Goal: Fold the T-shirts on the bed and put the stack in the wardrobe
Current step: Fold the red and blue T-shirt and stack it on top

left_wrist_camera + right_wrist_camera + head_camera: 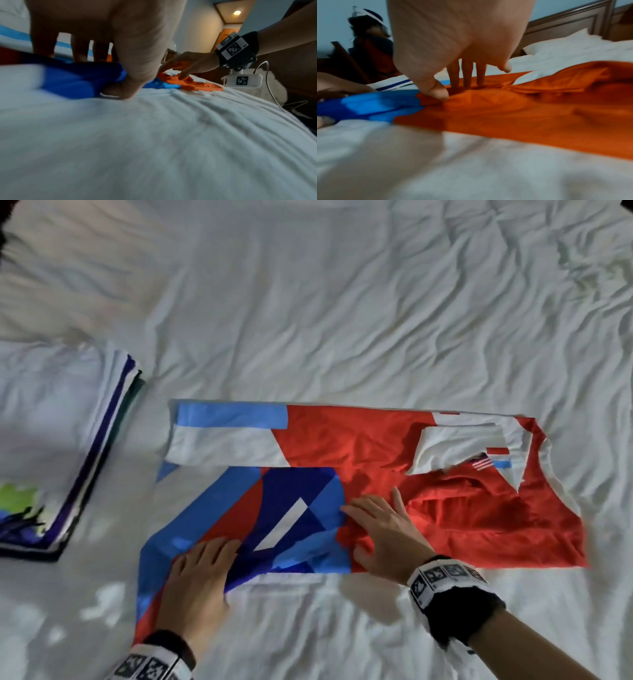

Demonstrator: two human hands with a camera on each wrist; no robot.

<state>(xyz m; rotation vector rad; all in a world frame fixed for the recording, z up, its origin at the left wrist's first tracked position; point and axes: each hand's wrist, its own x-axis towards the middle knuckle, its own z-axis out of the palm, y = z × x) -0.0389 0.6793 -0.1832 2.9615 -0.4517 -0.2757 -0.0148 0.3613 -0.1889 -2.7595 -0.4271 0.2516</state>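
At nine o'clock on the bed (342,302) lies the stack of folded T-shirts (51,446), its top one white with a green and blue print. Just right of it, from the centre out toward three o'clock, the red, blue and white T-shirt (342,446) is spread lengthwise on the white sheet, its far long edge already folded in. My left hand (198,580) rests at seven o'clock on the blue hem end, fingers (80,51) straight and slightly apart, pressing down while the thumb touches the near edge. My right hand (383,529) lies at five o'clock where blue meets red, fingers (467,75) extended and spread flat on the cloth, thumb down at the near fold, gripping nothing.
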